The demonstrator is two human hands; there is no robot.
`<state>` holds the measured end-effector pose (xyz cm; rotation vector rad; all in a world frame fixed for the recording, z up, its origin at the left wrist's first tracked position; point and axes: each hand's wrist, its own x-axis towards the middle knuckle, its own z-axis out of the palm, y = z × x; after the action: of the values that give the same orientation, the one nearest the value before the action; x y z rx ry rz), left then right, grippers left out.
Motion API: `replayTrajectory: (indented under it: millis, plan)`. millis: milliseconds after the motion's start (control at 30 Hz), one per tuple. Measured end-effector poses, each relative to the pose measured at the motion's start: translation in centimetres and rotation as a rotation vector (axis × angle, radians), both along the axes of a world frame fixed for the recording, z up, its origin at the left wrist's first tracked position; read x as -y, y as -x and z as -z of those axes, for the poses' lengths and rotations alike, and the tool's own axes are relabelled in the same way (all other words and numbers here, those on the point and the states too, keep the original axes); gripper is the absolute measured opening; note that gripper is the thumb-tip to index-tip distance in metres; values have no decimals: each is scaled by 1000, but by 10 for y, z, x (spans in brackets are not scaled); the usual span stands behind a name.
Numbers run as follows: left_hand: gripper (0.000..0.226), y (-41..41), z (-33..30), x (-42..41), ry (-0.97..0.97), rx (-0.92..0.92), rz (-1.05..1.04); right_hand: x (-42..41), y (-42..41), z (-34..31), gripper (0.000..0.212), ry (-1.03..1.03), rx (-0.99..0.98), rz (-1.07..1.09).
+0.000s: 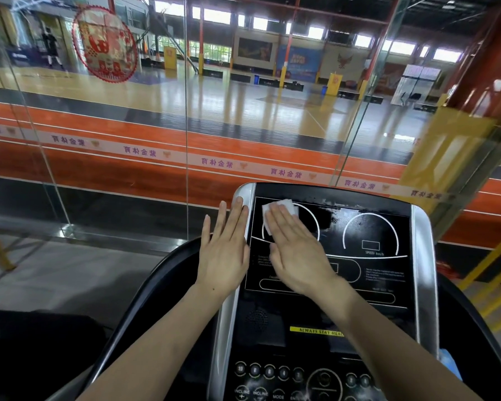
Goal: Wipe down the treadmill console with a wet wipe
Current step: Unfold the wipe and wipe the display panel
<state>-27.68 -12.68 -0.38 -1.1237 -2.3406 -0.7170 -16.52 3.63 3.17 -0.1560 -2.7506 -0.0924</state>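
Glass partition panels (113, 134) fill the upper half of my head view, with an indoor basketball court (243, 94) beyond them and a round red paper-cut decal (104, 43) stuck on the left pane. A band of mirrored purple lettering (214, 162) runs across the glass.

Item one: treadmill console (330, 285), black face with silver side trims, occupying the lower centre. White arc markings and a speed readout box sit on its upper display; a yellow warning strip (315, 329) lies lower down, and round buttons (269, 371) marked incline and mode line the bottom edge. Smeared streaks show along the display's top right.

Item two: wet wipe (282, 206), white, folded, lying flat on the upper left of the display over the left arc.

Item three: right hand (298, 256), palm down on the display, fingers straight and close together, fingertips pressing the wipe against the glass face. Nothing is curled round the wipe.

Item four: left hand (224, 250), flat and extended, fingers straight and slightly spread, lying just beside the right hand along the console's left silver trim (229, 314); I see the index finger touching the trim's top corner.

Item five: black curved handrail (145, 299), left of the console. A pale blue object (450, 363) peeks out at the console's right edge; I cannot tell what it is.
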Motion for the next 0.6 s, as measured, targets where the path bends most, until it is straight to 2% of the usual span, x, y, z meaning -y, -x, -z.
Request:
replayTrajectory:
  millis: [233,433,500,600]
  plan:
    - [75,-2,-3,-6,4,-25,1,-46,-55,3,73,192,-143,294]
    - [75,-3,-8,-9,36,-101,-23,-1,-4,5,71,124,-116,101]
    - [72,-3,-11,-9,47,-127,-31,-14,-15,3,71,99,-114,117]
    - [70,-8,-19,-15,52,-129,-25,-62,-61,6,72,136,-158,260]
